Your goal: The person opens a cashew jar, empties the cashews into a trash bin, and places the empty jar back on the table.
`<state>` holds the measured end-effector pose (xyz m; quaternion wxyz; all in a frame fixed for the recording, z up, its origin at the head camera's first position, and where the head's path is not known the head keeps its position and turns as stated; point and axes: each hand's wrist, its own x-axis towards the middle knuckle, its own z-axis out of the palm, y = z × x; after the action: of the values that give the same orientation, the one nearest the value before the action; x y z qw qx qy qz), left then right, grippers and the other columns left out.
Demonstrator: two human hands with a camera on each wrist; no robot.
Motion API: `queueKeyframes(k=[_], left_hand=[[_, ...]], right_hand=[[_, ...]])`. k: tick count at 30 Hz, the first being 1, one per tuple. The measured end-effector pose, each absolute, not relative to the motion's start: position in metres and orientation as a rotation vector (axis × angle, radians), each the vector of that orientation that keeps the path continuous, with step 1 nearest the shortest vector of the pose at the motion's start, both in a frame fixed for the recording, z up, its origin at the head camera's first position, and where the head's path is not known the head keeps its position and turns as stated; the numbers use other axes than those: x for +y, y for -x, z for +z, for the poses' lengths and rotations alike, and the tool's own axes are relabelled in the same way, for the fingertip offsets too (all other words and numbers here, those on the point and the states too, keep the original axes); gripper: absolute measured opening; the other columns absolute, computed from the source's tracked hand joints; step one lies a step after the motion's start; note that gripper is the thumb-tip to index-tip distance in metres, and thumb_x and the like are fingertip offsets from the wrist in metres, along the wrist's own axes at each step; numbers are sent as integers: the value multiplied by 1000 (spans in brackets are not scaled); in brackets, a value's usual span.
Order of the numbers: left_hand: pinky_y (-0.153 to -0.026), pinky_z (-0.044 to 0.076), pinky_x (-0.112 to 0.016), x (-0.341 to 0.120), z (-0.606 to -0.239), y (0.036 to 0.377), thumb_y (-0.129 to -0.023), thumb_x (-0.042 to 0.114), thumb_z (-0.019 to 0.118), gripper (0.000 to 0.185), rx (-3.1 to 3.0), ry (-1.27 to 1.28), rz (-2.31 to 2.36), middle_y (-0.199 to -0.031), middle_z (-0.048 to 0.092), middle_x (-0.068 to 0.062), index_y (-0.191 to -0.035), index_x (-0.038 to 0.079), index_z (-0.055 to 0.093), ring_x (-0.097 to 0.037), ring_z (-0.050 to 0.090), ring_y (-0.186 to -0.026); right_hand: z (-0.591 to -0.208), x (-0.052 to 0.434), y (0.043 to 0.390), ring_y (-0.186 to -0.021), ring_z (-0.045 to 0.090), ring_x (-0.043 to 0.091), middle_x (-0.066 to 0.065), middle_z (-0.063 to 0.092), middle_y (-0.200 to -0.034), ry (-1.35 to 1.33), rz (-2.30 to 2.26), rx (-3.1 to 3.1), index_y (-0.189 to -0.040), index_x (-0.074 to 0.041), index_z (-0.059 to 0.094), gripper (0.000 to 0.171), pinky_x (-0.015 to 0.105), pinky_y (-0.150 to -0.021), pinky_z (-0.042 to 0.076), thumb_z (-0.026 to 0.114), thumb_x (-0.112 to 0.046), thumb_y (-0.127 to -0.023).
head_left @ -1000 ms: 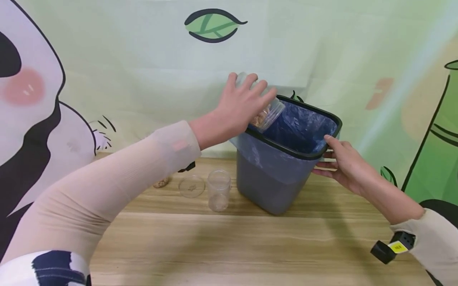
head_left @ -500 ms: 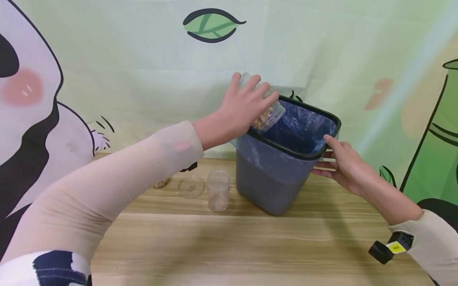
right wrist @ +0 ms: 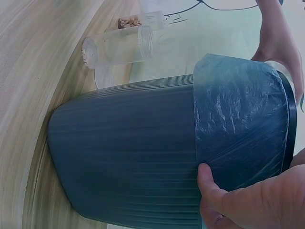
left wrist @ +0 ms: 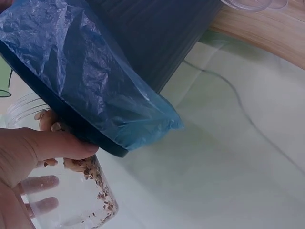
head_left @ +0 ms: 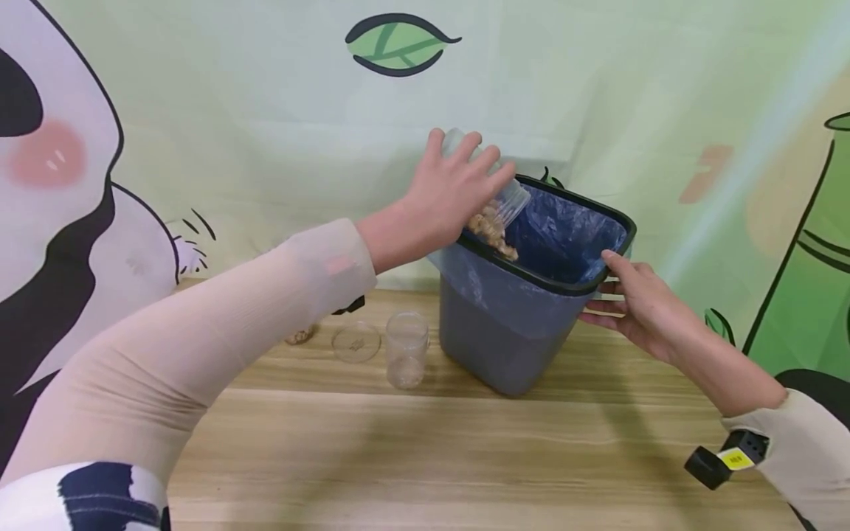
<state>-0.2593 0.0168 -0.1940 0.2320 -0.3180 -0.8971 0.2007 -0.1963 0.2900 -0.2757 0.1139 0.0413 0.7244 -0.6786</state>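
My left hand [head_left: 454,192] grips a clear plastic jar [left wrist: 69,195] tipped mouth-down at the left side of a trash bin [head_left: 501,339]. Pale brown nut pieces [head_left: 493,230] slide from its mouth over the black rim; brown crumbs cling to the jar wall in the left wrist view. A blue plastic bag [head_left: 564,228] lines the bin and folds over its outside. The bin stands tilted on the table. My right hand [head_left: 647,313] holds the bin by its right corner, thumb at the rim and fingers against the outside.
Left of the bin, an uncovered clear jar [head_left: 406,354] stands beside a flat clear lid [head_left: 356,344] on the wooden table [head_left: 425,457]. Another jar holding nuts [right wrist: 129,22] stands farther left, partly hidden by my left forearm in the head view. A printed cloth backdrop [head_left: 265,147] hangs behind.
The nuts have slid forward inside the tipped jar and now spill out past its mouth into the bin. Both hands and the bin stay nearly in place.
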Motion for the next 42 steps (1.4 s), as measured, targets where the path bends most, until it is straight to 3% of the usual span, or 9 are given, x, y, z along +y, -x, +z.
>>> queueKeyframes(k=[11,20,34,42], left_hand=[[-106,33,-62,17,-188,257,-92,13,73,62,-2416,869,502,-139,46,-10,-143,16,37,-35,35,-135],[-106,33,-62,19,-192,255,-97,25,69,62,-2400,897,535,-142,45,-10,-148,17,34,-35,35,-136],[-111,29,-63,24,-193,253,-101,26,63,55,-2270,948,601,-147,41,-9,-148,18,35,-35,30,-142],[-113,27,-63,33,-193,247,-89,26,79,86,-2267,989,743,-156,34,-10,-157,20,27,-35,26,-148]], right_hand=[[-278,290,197,-98,60,24,11,35,-119,-128,-1998,2132,-132,-14,31,50,35,-92,57,41,-55,-104],[-277,292,197,-96,63,22,10,36,-118,-133,-2004,2134,-128,-15,34,47,35,-90,58,41,-55,-105],[-278,291,197,-94,65,21,10,37,-119,-151,-1998,2105,-126,-16,35,43,35,-91,57,39,-53,-106],[-279,291,199,-94,63,21,11,38,-119,-142,-1948,2170,-125,-14,37,44,34,-88,59,37,-54,-106]])
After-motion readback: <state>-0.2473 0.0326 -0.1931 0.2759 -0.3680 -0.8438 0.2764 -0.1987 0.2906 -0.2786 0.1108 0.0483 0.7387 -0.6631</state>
